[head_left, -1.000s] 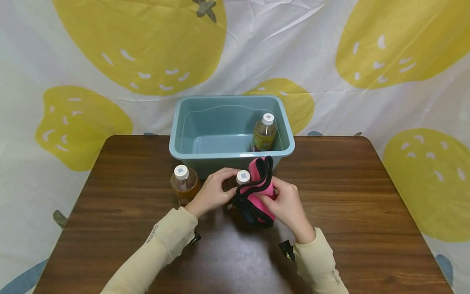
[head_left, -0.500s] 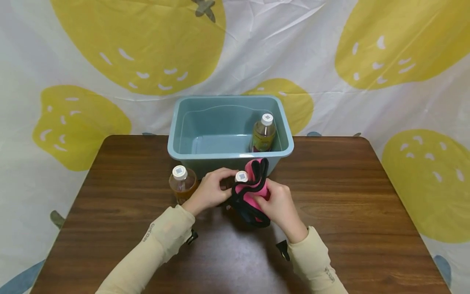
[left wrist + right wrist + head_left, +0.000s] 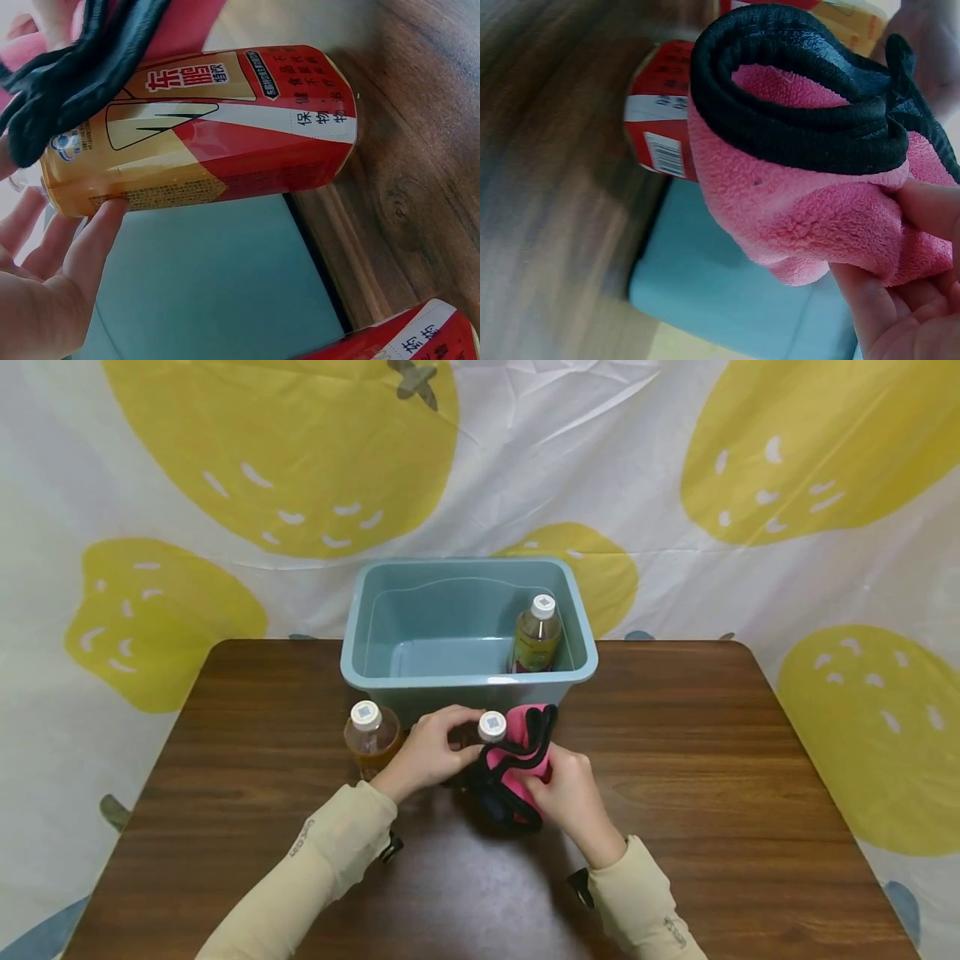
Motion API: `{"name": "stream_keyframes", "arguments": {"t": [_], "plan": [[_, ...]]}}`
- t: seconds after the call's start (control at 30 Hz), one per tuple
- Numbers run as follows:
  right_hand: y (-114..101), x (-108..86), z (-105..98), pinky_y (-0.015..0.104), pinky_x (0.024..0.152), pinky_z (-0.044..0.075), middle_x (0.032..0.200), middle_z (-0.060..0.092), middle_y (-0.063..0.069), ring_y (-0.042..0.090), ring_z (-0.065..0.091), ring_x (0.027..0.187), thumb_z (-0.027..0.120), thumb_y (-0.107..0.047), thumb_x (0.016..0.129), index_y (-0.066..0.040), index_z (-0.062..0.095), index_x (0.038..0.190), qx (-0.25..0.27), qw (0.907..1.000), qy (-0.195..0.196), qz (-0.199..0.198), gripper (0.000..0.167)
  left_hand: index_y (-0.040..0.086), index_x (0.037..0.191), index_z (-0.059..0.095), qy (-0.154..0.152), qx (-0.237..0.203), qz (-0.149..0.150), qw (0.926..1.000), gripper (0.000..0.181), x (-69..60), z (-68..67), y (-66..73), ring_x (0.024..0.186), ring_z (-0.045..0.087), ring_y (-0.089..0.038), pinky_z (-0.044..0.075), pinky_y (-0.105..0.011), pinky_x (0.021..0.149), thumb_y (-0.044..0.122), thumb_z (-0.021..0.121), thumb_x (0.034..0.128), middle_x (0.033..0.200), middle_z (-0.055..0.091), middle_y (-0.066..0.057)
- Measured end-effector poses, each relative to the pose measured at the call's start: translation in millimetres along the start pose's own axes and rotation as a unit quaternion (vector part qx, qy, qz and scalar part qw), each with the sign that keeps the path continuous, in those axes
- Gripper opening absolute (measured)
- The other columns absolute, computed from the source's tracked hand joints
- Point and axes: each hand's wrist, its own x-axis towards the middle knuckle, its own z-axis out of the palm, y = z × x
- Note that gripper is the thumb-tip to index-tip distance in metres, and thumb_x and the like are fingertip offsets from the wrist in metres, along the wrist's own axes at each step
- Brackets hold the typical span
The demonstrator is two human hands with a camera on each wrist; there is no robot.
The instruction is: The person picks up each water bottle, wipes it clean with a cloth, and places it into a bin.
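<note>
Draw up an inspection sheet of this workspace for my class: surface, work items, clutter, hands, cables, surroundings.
Surface: brown wood-grain table.
Work items: central white-capped plastic bottle with red-and-gold label; black-edged pink fleece cloth; amber-looking white-capped plastic bottle, left of centre; light-blue rectangular plastic bin, with a white-capped, yellow-green-labelled bottle inside at the right.
Clutter: nothing seen.
Hands: left hand holds the central bottle; right hand pinches the cloth.
Cables: nothing seen.
Surroundings: white fabric backdrop printed with yellow fruit.

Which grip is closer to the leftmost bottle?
Left. The left grip is just right of the leftmost bottle; the right grip is farther right, holding the pink cloth.
</note>
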Motion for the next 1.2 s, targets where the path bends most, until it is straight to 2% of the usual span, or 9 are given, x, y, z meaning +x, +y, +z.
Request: {"name": "stream_keyframes", "arguments": {"t": [0.23, 0.47, 0.63, 0.8, 0.93, 1.2], "plan": [[12.3, -6.5, 12.1, 0.033, 0.049, 0.045, 0.062, 0.062, 0.008, 0.017, 0.053, 0.052, 0.077, -0.001, 0.062, -0.003, 0.062, 0.075, -0.007, 0.9998, -0.006, 0.02, 0.019, 0.004, 0.108, 0.064, -0.006, -0.008, -0.004, 0.9999, 0.038, -0.7, 0.0, 0.4, 0.09, 0.058, -0.019, 0.051, -0.029, 0.074, 0.014, 0.075, 0.073, 0.101, 0.064, -0.009], [43.2, -24.2, 41.6, 0.034, 0.05, 0.046, 0.059, 0.061, 0.005, 0.02, 0.058, 0.055, 0.074, -0.001, 0.061, -0.006, 0.058, 0.066, -0.028, 0.9964, -0.068, 0.043, 0.018, 0.005, 0.108, 0.064, -0.005, -0.007, -0.011, 0.9999, 0.038, -4.0, 2.5, -0.4, 0.094, 0.058, -0.02, 0.052, -0.033, 0.075, 0.017, 0.075, 0.0738, 0.104, 0.064, -0.009], [52.0, -30.6, 48.7, 0.034, 0.049, 0.045, 0.058, 0.06, 0.005, 0.02, 0.057, 0.053, 0.075, -0.001, 0.06, -0.006, 0.057, 0.063, -0.019, 0.9963, -0.065, 0.053, 0.019, 0.004, 0.109, 0.063, -0.01, -0.008, -0.007, 0.9999, 0.038, -6.0, 4.4, -0.3, 0.096, 0.059, -0.022, 0.052, -0.031, 0.075, 0.018, 0.074, 0.0747, 0.106, 0.063, -0.009], [50.7, -31.9, 47.5, 0.03, 0.049, 0.044, 0.058, 0.06, 0.004, 0.016, 0.055, 0.053, 0.075, -0.002, 0.062, -0.007, 0.057, 0.065, -0.008, 0.9954, -0.073, 0.062, 0.019, 0.004, 0.109, 0.063, -0.011, -0.004, -0.011, 0.9999, 0.039, -7.8, 5.2, -1.4, 0.096, 0.059, -0.021, 0.052, -0.031, 0.075, 0.019, 0.074, 0.0747, 0.105, 0.063, -0.009], [46.1, -31.8, 41.9, 0.025, 0.048, 0.042, 0.057, 0.059, 0.001, 0.012, 0.052, 0.053, 0.077, -0.002, 0.061, -0.007, 0.06, 0.066, 0.009, 0.997, -0.051, 0.057, 0.019, 0.003, 0.108, 0.063, -0.012, -0.008, -0.004, 0.9999, 0.038, -8.1, 4.9, -1.3, 0.095, 0.059, -0.021, 0.052, -0.03, 0.075, 0.018, 0.074, 0.0747, 0.103, 0.063, -0.009], [17.6, -9.7, 7.2, 0.021, 0.05, 0.043, 0.063, 0.06, 0.0, 0.008, 0.049, 0.055, 0.08, -0.005, 0.062, -0.007, 0.064, 0.076, 0.044, 0.9989, -0.011, 0.01, 0.02, 0.004, 0.108, 0.063, -0.008, -0.01, -0.002, 0.9999, 0.037, -6.4, 3.4, -0.4, 0.091, 0.058, -0.019, 0.051, -0.028, 0.074, 0.014, 0.074, 0.0738, 0.102, 0.063, -0.009]]}}
